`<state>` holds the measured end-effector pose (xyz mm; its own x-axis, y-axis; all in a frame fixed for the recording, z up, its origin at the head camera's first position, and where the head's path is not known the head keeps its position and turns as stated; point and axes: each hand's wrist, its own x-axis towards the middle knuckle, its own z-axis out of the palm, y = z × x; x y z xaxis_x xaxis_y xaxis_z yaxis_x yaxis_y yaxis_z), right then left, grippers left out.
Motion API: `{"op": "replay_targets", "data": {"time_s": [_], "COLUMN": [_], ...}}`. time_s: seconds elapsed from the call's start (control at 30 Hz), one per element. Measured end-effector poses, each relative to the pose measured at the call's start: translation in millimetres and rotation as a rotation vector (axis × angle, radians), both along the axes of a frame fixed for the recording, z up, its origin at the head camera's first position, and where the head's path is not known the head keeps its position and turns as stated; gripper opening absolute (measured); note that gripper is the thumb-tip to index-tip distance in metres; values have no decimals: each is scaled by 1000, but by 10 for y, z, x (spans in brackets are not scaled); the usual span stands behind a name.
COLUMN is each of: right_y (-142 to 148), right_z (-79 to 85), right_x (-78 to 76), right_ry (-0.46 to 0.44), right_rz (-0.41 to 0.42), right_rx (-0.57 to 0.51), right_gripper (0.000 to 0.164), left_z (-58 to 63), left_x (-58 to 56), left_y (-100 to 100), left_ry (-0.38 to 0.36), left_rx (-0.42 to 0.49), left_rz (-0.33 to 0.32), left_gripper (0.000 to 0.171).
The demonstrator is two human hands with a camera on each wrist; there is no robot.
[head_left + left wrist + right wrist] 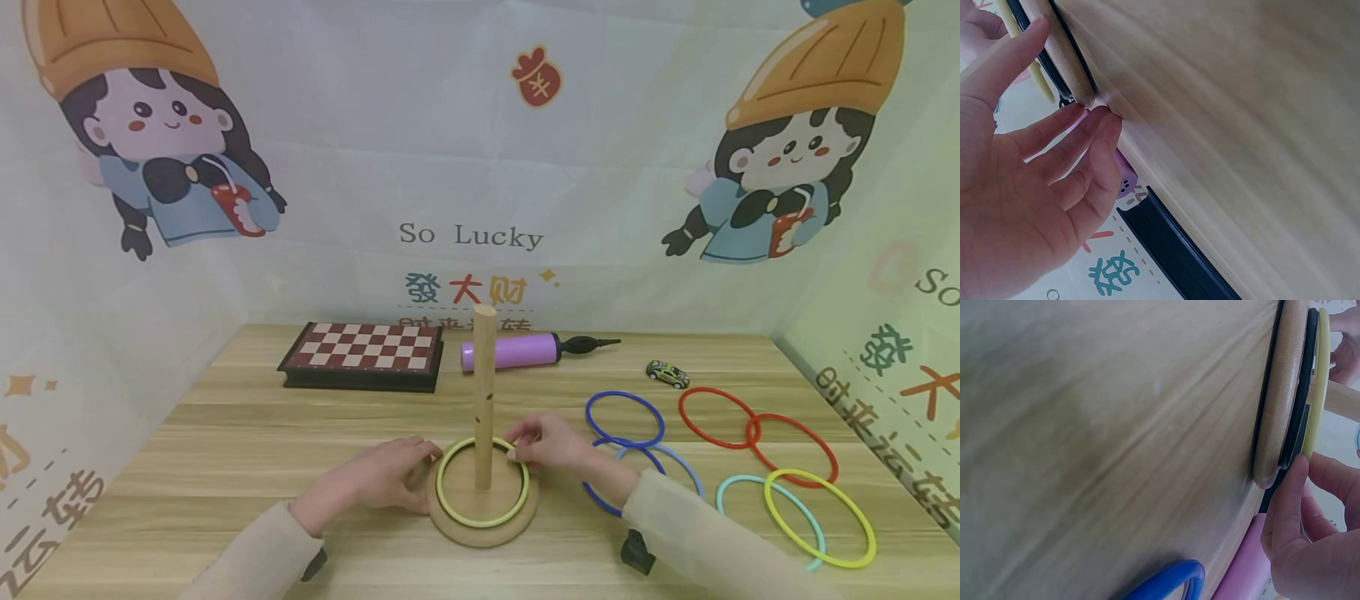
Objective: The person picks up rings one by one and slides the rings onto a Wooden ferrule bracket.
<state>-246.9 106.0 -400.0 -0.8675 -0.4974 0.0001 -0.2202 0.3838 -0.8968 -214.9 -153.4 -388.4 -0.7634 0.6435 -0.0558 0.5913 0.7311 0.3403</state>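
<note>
A round wooden base (483, 536) with an upright wooden peg (484, 400) stands at the front middle of the table. Around the peg is a pale yellow ring (483, 525), raised a little above the base. My right hand (553, 443) pinches that ring at its far right side between thumb and fingers. Below it a black ring (1300, 394) shows in the right wrist view, lying over the base. My left hand (386, 477) holds the left edge of the base, thumb and curled fingertips at its rim, as the left wrist view shows.
Right of the base lie blue rings (625, 393), red rings (792, 417), a turquoise ring (722, 492) and a bright yellow ring (870, 533), some overlapping. Farther back are a checkered game board (367, 346), a purple hand pump (517, 351) and a toy car (667, 374).
</note>
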Motion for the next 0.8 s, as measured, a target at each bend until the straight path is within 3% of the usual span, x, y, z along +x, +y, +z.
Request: {"op": "replay_targets", "data": {"time_s": [0.53, 0.8], "right_y": [-58, 15], "right_z": [-33, -10], "right_x": [3, -17], "right_ry": [-56, -54], "right_rz": [-81, -38], "right_rx": [33, -2], "right_gripper": [20, 21], "left_z": [-5, 2], "left_x": [-6, -5], "left_y": [-4, -1], "left_ry": [-3, -21], "left_rx": [-7, 3], "left_rz": [6, 12], "left_gripper": [59, 59]}}
